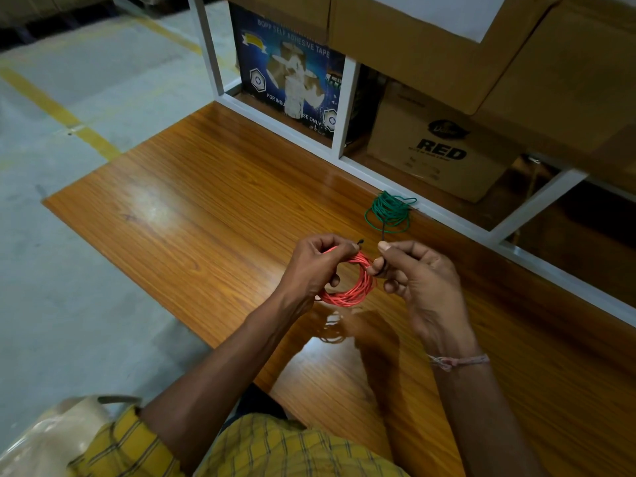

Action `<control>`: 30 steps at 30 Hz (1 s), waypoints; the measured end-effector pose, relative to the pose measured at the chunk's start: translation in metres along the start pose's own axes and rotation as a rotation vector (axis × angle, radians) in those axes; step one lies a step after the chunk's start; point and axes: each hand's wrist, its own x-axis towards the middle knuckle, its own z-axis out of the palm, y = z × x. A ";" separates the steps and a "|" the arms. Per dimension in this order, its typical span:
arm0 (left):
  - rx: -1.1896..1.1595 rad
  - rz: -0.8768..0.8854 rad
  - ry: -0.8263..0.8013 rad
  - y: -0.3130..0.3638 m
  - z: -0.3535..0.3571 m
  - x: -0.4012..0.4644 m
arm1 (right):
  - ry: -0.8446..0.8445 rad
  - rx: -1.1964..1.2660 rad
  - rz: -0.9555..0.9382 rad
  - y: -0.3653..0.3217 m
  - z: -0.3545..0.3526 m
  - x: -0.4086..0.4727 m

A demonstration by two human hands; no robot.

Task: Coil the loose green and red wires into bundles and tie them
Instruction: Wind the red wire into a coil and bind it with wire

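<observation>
A red wire coil (pixel 354 287) hangs a little above the wooden table (pixel 192 208), held between both hands. My left hand (pixel 313 266) grips the coil's left and upper side, and one end of a thin black tie (pixel 360 242) sticks out past its fingertips. My right hand (pixel 420 280) pinches the tie's other end (pixel 382 266) where it wraps around the coil's right side. A green wire coil (pixel 389 210) lies on the table behind the hands, close to the white frame, with a dark tie hanging from it.
A white metal shelf frame (pixel 347 98) borders the table's far edge. Behind it stand a blue adhesive tape box (pixel 289 74) and a cardboard box marked RED (pixel 444 146). Grey floor with yellow lines (pixel 55 108) lies to the left.
</observation>
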 end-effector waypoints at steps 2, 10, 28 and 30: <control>0.017 0.007 -0.004 0.000 0.001 0.000 | 0.008 -0.001 0.019 -0.001 0.000 -0.001; 0.006 0.028 -0.018 0.005 0.006 -0.003 | 0.049 -0.129 0.061 -0.001 -0.002 -0.002; 0.016 0.087 -0.046 0.011 0.002 -0.010 | 0.035 -0.138 0.080 -0.001 0.001 -0.005; 0.023 0.091 -0.049 0.012 0.002 -0.010 | 0.039 -0.138 0.082 -0.001 0.001 -0.005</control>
